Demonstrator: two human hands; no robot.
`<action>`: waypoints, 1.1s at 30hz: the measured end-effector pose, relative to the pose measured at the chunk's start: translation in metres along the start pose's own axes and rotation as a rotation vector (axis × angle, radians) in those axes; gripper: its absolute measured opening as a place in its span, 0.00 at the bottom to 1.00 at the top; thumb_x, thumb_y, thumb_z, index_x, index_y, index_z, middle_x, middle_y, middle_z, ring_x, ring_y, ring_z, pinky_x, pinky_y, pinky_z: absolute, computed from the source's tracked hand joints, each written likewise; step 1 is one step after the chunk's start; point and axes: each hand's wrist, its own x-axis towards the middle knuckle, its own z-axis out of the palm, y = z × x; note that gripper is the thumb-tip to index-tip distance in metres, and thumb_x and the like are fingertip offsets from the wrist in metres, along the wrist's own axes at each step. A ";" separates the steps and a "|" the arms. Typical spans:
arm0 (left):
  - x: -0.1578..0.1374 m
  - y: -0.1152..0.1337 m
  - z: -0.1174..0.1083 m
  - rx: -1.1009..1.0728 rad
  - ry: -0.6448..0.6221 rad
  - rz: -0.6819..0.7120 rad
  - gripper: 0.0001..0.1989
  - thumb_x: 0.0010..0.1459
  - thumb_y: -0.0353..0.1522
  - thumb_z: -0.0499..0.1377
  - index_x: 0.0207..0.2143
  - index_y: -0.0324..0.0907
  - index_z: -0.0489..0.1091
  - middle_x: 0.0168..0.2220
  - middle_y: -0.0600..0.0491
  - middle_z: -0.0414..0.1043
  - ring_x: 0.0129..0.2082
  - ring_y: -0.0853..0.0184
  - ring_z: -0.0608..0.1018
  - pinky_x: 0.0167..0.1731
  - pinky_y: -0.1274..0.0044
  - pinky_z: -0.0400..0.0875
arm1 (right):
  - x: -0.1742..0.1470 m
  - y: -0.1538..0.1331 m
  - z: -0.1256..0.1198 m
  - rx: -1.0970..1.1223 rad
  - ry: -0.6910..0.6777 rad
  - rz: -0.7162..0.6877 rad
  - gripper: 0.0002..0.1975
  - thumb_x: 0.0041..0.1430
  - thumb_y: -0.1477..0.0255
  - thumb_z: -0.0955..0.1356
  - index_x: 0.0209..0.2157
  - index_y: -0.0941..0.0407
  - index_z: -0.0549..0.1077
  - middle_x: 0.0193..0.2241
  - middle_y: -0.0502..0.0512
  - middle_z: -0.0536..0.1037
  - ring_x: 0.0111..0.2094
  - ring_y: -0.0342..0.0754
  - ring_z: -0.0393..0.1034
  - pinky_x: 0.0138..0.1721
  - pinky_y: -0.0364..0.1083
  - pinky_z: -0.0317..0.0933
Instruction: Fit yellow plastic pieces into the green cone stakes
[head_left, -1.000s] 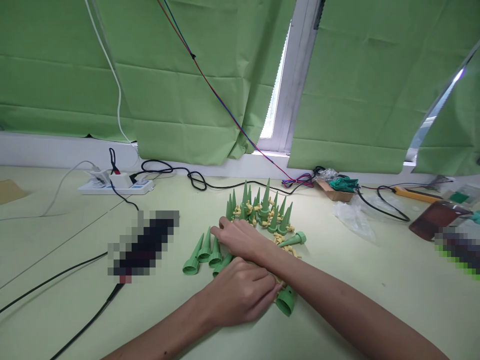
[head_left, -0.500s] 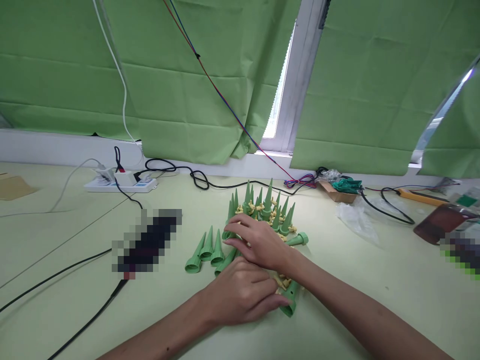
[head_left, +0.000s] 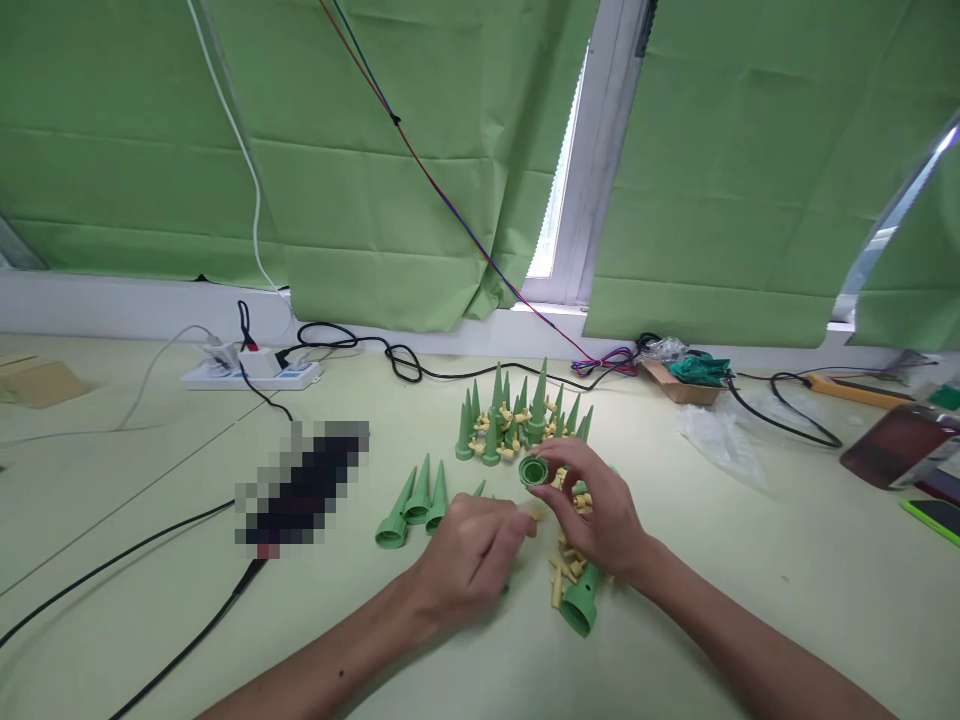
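Note:
My right hand (head_left: pixel 600 505) pinches a green plastic watering spike (head_left: pixel 533 471) between thumb and fingers, its round open end facing me. Just left of it, my left hand (head_left: pixel 476 555) is closed, thumb against fingers, on a small yellow plastic valve (head_left: pixel 537 512), partly hidden and blurred. Loose yellow valves (head_left: pixel 568 567) lie below my right hand, beside a large-mouthed green spike (head_left: pixel 581 602) lying on its side. Behind my hands stand several upright green spikes (head_left: pixel 538 405) with yellow valves among them. Left of my left hand, several more spikes (head_left: pixel 417 495) lean or lie together.
A pixelated dark device (head_left: pixel 307 490) with a cable lies at left on the table (head_left: pixel 225 640). Behind it sits a white power strip (head_left: pixel 251 376). A small cardboard box (head_left: pixel 682 383), a plastic bag (head_left: pixel 721 440) and a dark red-brown object (head_left: pixel 889 447) are at right.
My hands have drawn apart from their overlapped position. My right hand has come back and right with a spike, its open end toward me. A yellow valve now shows at my left fingertips.

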 end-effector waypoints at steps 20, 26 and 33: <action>0.009 -0.005 -0.006 -0.447 0.019 -0.606 0.22 0.68 0.47 0.47 0.28 0.41 0.63 0.14 0.62 0.54 0.14 0.74 0.60 0.17 0.81 0.53 | -0.002 -0.017 0.008 0.085 0.050 -0.085 0.22 0.61 0.83 0.67 0.54 0.53 0.64 0.45 0.60 0.76 0.49 0.52 0.71 0.26 0.43 0.69; 0.012 -0.006 -0.013 -0.526 -0.037 -0.592 0.20 0.67 0.47 0.49 0.39 0.41 0.70 0.17 0.62 0.55 0.13 0.75 0.62 0.15 0.81 0.55 | -0.003 -0.020 0.005 0.057 0.018 -0.037 0.25 0.58 0.80 0.70 0.55 0.51 0.63 0.46 0.60 0.75 0.45 0.53 0.71 0.24 0.45 0.68; 0.017 -0.008 -0.019 -0.571 -0.042 -0.576 0.18 0.63 0.45 0.56 0.45 0.41 0.72 0.22 0.59 0.64 0.15 0.76 0.63 0.15 0.82 0.57 | -0.001 -0.018 0.004 0.083 -0.052 -0.019 0.27 0.55 0.78 0.71 0.56 0.52 0.63 0.45 0.59 0.74 0.42 0.51 0.70 0.26 0.45 0.67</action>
